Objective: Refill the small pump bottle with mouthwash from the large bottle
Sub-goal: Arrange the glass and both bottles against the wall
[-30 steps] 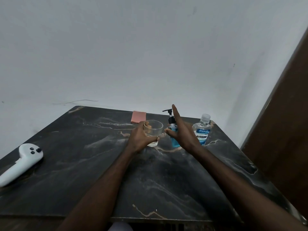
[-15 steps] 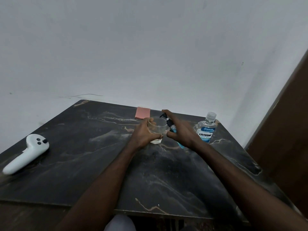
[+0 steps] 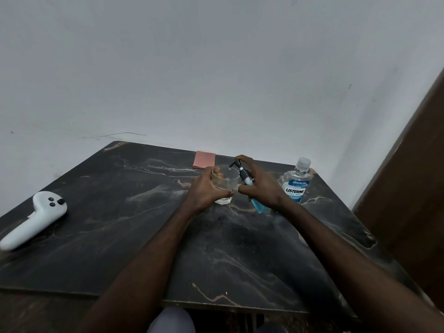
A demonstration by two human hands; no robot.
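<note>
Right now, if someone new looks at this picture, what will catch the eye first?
At the far middle of the dark marble table, the left hand holds a clear glass while the right hand tilts the small pump bottle of blue liquid, its nozzle over the glass. Right of them stands the large Listerine bottle, cap on. A white controller lies at the left edge.

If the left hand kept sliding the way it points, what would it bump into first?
The left hand is already wrapped around the glass. Beyond it, probably the pump bottle held tilted in the right hand, though depth is hard to judge.
</note>
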